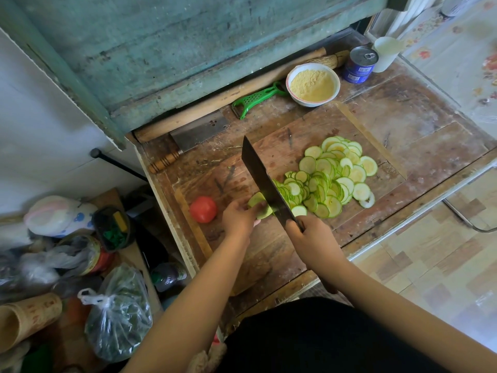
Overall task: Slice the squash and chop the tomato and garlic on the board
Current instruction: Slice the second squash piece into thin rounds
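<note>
Worn wooden board (282,146), center frame; teal wall upper left. Left hand (238,218) holds squash end (259,205); right hand (309,238) grips cleaver (265,181).

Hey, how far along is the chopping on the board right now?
Mostly done: a big pile of squash slices lies on the board. In hand: the left hand holds the last squash stub while the right hand works the cleaver through it. Left: the tomato sits whole beside the left hand. No garlic is visible.
</note>
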Demonstrator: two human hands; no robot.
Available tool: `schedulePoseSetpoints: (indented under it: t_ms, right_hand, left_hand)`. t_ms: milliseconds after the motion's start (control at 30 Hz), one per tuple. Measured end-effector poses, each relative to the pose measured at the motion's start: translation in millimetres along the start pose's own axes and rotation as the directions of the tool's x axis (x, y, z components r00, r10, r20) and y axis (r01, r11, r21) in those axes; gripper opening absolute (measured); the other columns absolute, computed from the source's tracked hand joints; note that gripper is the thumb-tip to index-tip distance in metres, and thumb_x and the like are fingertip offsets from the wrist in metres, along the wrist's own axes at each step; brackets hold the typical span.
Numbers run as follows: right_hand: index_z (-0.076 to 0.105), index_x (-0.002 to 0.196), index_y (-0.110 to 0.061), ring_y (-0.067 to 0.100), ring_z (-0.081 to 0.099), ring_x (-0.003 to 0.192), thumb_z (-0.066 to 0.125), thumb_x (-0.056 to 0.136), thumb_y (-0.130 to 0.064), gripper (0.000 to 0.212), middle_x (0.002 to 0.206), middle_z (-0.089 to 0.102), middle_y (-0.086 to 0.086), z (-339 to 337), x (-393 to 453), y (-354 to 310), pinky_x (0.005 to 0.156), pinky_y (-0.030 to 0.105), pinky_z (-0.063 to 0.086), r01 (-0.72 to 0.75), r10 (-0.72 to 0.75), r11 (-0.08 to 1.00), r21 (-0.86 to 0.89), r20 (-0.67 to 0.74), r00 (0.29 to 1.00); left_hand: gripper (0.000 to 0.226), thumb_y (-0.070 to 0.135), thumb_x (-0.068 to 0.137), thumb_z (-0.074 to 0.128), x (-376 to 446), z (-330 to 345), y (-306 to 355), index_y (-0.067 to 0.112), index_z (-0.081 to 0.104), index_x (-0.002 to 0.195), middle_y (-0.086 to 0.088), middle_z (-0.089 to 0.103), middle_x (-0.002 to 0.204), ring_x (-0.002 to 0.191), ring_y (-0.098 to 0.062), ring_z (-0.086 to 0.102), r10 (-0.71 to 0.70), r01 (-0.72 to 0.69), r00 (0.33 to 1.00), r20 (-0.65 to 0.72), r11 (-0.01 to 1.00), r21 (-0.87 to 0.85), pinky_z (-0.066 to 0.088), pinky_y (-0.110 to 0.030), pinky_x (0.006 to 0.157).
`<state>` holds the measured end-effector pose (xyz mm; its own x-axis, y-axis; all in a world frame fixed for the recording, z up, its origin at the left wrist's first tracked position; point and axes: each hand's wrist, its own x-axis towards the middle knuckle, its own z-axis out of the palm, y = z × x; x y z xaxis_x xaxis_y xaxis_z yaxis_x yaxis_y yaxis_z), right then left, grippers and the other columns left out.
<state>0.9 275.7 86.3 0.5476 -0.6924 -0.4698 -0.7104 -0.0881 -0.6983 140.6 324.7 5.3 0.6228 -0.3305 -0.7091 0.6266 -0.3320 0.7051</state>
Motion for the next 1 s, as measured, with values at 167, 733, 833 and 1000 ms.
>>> schedulePoseSetpoints:
  t_ms: [167,733,833,1000]
  right_hand:
    - [0.028,0.057,-0.013,0.013,0.023,0.046,0.047,0.093,-0.023,0.042,0.049,0.027,-0.003,-1,-3,-2,0.046,0.026,0.019,0.007,-0.007,1.0,0.003,-0.005,1.0]
    - [0.032,0.06,-0.01,0.018,0.03,0.051,0.046,0.092,-0.024,0.037,0.054,0.034,0.002,5,5,-8,0.052,0.03,0.026,-0.061,0.063,0.997,-0.045,0.047,0.997]
    - [0.032,0.06,-0.01,0.018,0.03,0.051,0.045,0.092,-0.024,0.037,0.053,0.034,0.002,8,8,-10,0.051,0.031,0.026,-0.055,0.058,0.996,-0.068,0.046,0.997]
    - [0.039,0.062,-0.008,0.025,0.043,0.05,0.044,0.092,-0.027,0.036,0.055,0.041,0.004,8,23,-9,0.051,0.031,0.04,-0.125,0.13,0.99,-0.067,0.087,0.988]
  left_hand:
    - [0.036,0.008,0.073,0.08,-1,2,2,0.01,0.061,0.103,-0.012,0.066,0.107,0.095,-0.025,0.066,-0.007,0.007,1.0,-0.01,1.0,-0.008,0.056,-0.029,0.067]
    - [0.037,0.007,0.074,0.078,6,0,-1,0.006,0.066,0.109,-0.009,0.069,0.101,0.082,-0.018,0.067,0.009,-0.008,1.0,-0.022,0.998,0.061,0.058,-0.034,0.072]
    - [0.032,0.006,0.073,0.079,7,1,0,0.008,0.068,0.103,-0.009,0.07,0.096,0.079,-0.019,0.067,0.01,-0.008,0.999,-0.031,0.998,0.059,0.058,-0.033,0.069]
    - [0.035,0.007,0.071,0.081,5,2,-6,0.014,0.068,0.102,-0.004,0.071,0.095,0.086,-0.019,0.069,0.031,-0.026,0.998,-0.046,0.995,0.097,0.058,-0.03,0.068]
